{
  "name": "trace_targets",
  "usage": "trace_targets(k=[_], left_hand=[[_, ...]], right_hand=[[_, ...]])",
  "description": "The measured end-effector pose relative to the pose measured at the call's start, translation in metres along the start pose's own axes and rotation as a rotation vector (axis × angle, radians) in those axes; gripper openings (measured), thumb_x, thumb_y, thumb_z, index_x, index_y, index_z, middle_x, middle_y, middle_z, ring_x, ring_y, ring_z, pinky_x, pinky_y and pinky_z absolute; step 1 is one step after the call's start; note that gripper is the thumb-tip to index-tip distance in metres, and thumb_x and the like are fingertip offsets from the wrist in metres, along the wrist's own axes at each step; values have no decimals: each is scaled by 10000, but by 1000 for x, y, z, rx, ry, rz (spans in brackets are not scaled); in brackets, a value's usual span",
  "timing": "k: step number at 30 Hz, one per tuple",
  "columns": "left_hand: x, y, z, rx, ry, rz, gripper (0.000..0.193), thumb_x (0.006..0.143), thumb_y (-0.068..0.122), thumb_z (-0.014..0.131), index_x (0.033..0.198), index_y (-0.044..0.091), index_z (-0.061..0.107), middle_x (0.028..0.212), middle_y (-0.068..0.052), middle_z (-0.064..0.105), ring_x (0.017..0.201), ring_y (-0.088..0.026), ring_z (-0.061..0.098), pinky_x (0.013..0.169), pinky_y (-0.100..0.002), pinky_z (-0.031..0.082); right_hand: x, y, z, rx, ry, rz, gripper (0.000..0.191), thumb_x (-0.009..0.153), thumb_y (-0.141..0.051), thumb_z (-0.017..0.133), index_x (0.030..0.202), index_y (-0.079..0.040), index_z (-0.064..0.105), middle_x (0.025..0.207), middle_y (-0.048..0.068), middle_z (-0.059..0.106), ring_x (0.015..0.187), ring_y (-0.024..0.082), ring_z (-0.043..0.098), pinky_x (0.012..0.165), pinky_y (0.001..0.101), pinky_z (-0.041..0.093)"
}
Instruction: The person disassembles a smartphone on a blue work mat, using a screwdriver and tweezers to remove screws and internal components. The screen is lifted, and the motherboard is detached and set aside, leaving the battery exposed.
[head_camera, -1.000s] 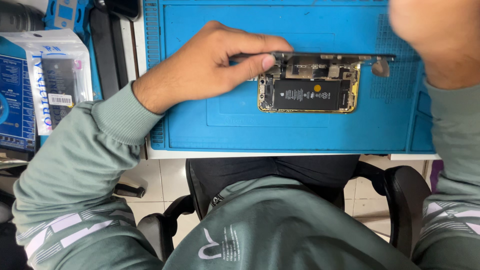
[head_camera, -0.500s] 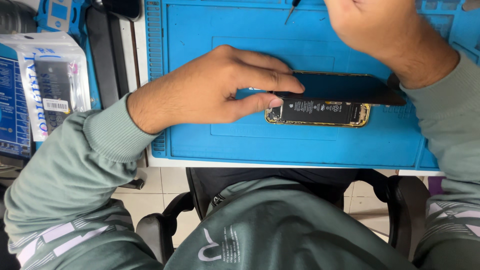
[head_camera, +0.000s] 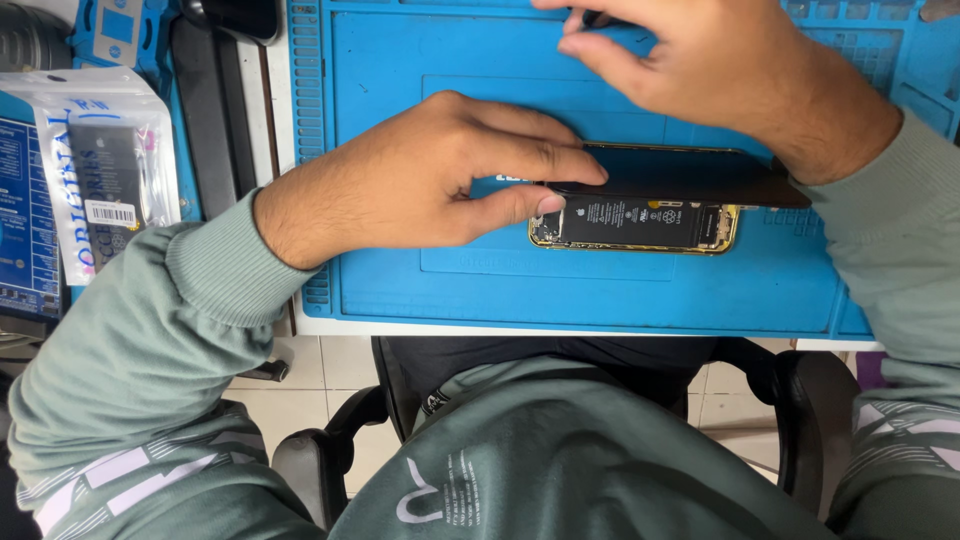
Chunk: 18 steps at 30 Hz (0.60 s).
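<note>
An opened phone with a gold frame (head_camera: 640, 228) lies on the blue work mat (head_camera: 400, 290), its battery and inner parts showing. My left hand (head_camera: 430, 175) pinches the left edge of the dark screen panel (head_camera: 690, 175), which is held tilted over the phone's far half. At the far side of the mat, my right hand (head_camera: 720, 70) hovers with its fingertips closed around a small dark tool (head_camera: 592, 18). Most of that tool is hidden by the fingers.
A clear plastic bag with a dark flat part (head_camera: 100, 170) lies at the left, beside blue packaging (head_camera: 20, 220). A black strip-like object (head_camera: 205, 110) lies along the mat's left side. The chair's black armrests (head_camera: 800, 400) show below the table edge.
My right hand has come in from the right edge to the mat's far side, above the phone. The screen panel now lies lower over the phone, covering more of it.
</note>
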<state>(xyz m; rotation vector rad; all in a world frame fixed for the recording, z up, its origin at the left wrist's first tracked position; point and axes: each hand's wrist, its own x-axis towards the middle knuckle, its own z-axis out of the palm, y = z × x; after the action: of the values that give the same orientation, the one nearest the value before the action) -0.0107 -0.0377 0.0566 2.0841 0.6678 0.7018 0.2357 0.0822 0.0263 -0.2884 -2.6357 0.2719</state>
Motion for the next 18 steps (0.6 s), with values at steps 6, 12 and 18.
trace_targets(k=[6, 12, 18], left_hand=[[0, -2, 1, -11, 8, 22, 264, 1072, 146, 679, 1322, 63, 687, 1306, -86, 722, 1141, -262, 741, 1021, -347, 598], [0, -4, 2, -5, 8, 27, 267, 1077, 156, 670, 1328, 65, 686, 1309, -89, 722, 1152, -260, 739, 1030, -351, 598], [0, -5, 2, 6, 2, 19, 273, 1073, 164, 666, 1327, 65, 684, 1296, -86, 726, 1133, -249, 744, 1009, -344, 605]], right_hand=[[-2, 4, 7, 14, -92, 106, 198, 1034, -153, 837, 1024, 11, 728, 980, 101, 754, 928, 210, 750, 777, 296, 602], [-4, 5, 10, 41, -107, 161, 157, 1006, -139, 814, 1005, 4, 749, 966, 97, 764, 898, 201, 749, 770, 296, 605], [-6, 2, 2, 2, -121, 214, 179, 1044, -164, 815, 1015, 1, 752, 961, 109, 768, 817, 219, 740, 706, 324, 594]])
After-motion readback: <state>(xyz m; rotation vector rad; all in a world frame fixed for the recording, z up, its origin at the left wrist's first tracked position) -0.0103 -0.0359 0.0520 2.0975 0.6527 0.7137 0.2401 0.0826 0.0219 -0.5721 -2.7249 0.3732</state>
